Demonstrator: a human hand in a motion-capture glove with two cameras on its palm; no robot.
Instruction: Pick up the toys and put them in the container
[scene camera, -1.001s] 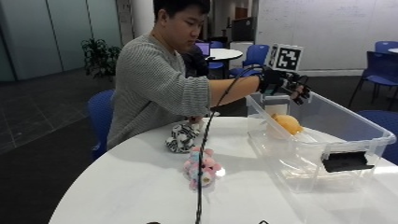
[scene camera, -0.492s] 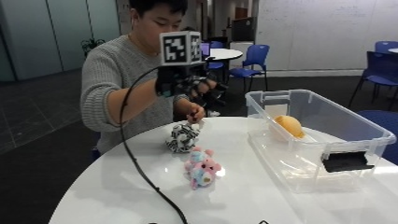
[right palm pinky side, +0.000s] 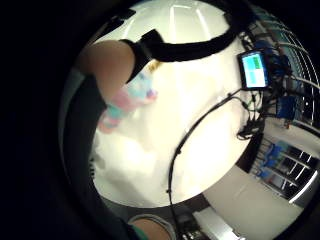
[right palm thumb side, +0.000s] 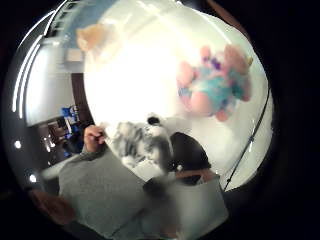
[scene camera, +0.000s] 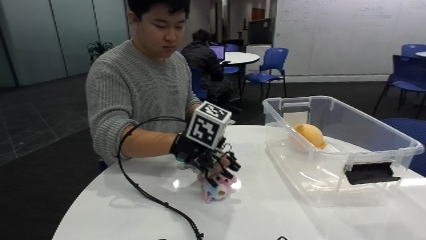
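While over the table, gloved right hand (scene camera: 203, 159), grip curled round pink plush toy (scene camera: 218, 188).

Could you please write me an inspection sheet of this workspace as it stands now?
Surface: round white table, glossy, with the container at its far side.
Job's things: pink and blue plush toy on the table under the hand; black and white plush toy on the table near the person; orange toy already inside the clear plastic container.
Clutter: nothing seen.
Grippers: gloved right hand down on the pink and blue plush toy; whether the fingers grip it cannot be told.
Cables: black cable trails from the glove across the table.
Surroundings: blue chairs, another table, whiteboard wall.
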